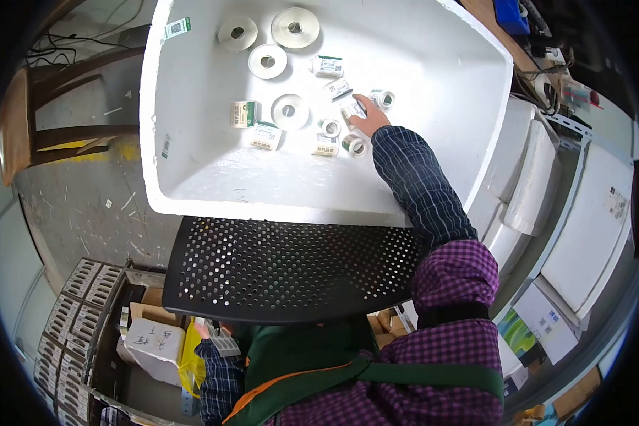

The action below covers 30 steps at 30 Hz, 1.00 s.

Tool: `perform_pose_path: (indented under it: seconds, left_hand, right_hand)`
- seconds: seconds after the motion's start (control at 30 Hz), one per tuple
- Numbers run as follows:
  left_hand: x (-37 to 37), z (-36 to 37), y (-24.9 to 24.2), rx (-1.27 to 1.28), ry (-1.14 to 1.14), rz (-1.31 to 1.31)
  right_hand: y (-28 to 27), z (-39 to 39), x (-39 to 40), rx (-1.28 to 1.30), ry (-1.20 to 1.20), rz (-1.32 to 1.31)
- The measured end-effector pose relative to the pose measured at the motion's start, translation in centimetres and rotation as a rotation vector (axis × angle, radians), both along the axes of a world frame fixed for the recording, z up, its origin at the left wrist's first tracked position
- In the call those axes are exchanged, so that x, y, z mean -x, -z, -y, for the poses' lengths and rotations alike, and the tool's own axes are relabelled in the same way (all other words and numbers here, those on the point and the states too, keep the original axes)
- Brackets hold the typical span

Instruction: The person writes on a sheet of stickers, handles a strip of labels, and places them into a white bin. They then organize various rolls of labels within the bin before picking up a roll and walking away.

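Inside a large white foam box [213,195], my right hand [370,119] reaches in from the right, its fingers closed on a roll of printed labels [352,109]. Another label roll [339,88] lies just beyond the fingertips, and a small roll on its side [383,99] sits right beside the hand. Nearer to me are more small rolls [356,146]. My left hand [204,329] is low at the left, below the black perforated surface, mostly hidden. A pale grey, block-like thing [224,343] is at its fingers; I cannot tell its kind.
Larger flat rolls [295,28] and several green-and-white label rolls [243,114] lie in the box. The box stands over a black perforated seat [291,266]. A wooden chair [21,128] is at left, stacked cartons [67,341] at lower left, white foam boxes [589,227] at right.
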<state>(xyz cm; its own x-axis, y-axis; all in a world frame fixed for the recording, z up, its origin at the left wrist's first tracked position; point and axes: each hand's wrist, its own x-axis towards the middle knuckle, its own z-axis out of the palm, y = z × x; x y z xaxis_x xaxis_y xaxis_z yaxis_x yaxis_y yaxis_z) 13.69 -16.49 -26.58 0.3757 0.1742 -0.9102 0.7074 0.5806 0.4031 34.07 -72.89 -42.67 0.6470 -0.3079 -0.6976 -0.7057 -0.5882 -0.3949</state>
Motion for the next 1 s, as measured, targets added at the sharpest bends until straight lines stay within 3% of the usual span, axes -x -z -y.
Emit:
perform_pose_path:
  seconds: [0.13, 0.27, 0.9, 1.0]
  left_hand:
    - [0.4, 0.0, 0.0, 0.001, -0.004, 0.005]
    - [0.9, -0.2, 0.0, 0.000, -0.002, 0.015]
    - [1.0, -0.6, 0.3, -0.100, 0.068, 0.075]
    - [1.7, -3.2, 1.4, -0.247, 0.184, 0.138]
  right_hand:
    - [1.1, 0.0, 0.7, 0.115, -0.213, 0.083]
    - [-0.5, -1.3, 0.3, 0.211, -0.301, -0.069]
    - [-1.4, -1.3, 0.0, 0.298, -0.401, -0.037]
    - [-3.3, -0.9, -0.5, 0.175, -0.242, -0.105]
